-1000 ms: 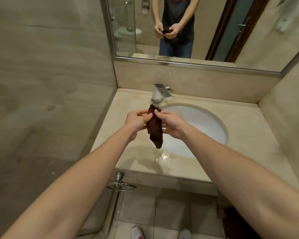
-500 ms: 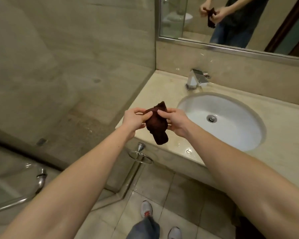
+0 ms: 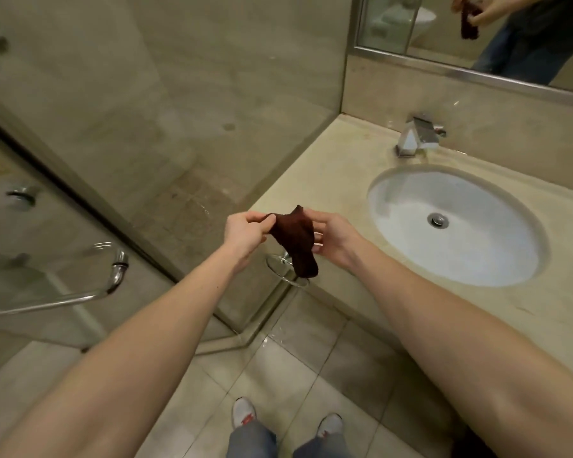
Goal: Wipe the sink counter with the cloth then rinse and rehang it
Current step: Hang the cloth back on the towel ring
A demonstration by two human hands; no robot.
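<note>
Compared with half a second earlier, the cloth (image 3: pixel 295 241) was spread wider between the left hand (image 3: pixel 245 233) and right hand (image 3: pixel 333 241), both sets of fingers pinched on its top corners, beyond the bench (image 3: pixel 328 173) edge above the towel ring (image 3: pixel 286 271). No legible writing.

Both hands are raised in open air off the front left corner of the desk (image 3: pixel 311 180), over the floor (image 3: pixel 298 365). Just below them a chrome ring holder (image 3: pixel 286 274) juts from the desk's front edge. To the left a glass shower wall (image 3: pixel 179 127) blocks sideways reach, and its chrome handle (image 3: pixel 113 279) sticks out. The desk's left stretch lies bare up to the faucet (image 3: pixel 415 138).
</note>
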